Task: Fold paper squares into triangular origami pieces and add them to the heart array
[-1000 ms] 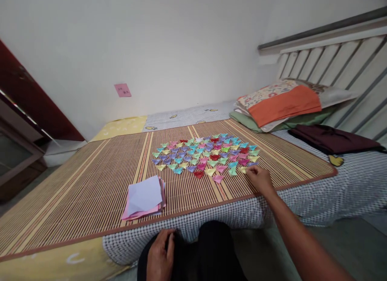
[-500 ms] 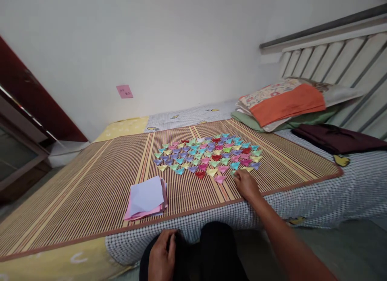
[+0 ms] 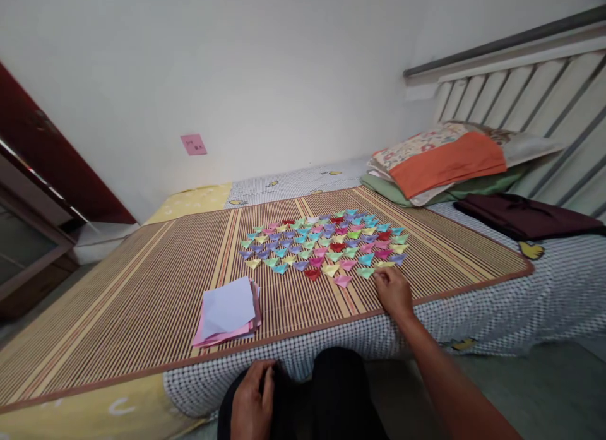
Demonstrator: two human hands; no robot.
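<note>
Many small folded paper pieces (image 3: 316, 244), pointed like little boats and in mixed colours, lie in rows forming a heart-like patch on a striped mat (image 3: 180, 269). My right hand (image 3: 394, 293) rests at the patch's near right edge, its fingers curled together. Its fingertips are beside the right tip of a light green folded paper piece (image 3: 365, 273); whether they pinch anything is hidden. A yellow folded piece (image 3: 384, 264) lies just behind them. Down on my dark-clothed thigh (image 3: 279, 408), my left hand (image 3: 253, 399) lies loosely closed, with nothing visible in it.
A stack of square paper sheets (image 3: 228, 309), white over pink, sits at the mat's near left. Pillows (image 3: 447, 159) and a folded dark maroon cloth item (image 3: 525, 216) lie at the right by a radiator (image 3: 516, 105). A pink note (image 3: 194, 144) is on the wall.
My right hand has shifted slightly to the right, and the light green folded paper piece it partly covered now shows in full. My left hand has stayed on the thigh.
</note>
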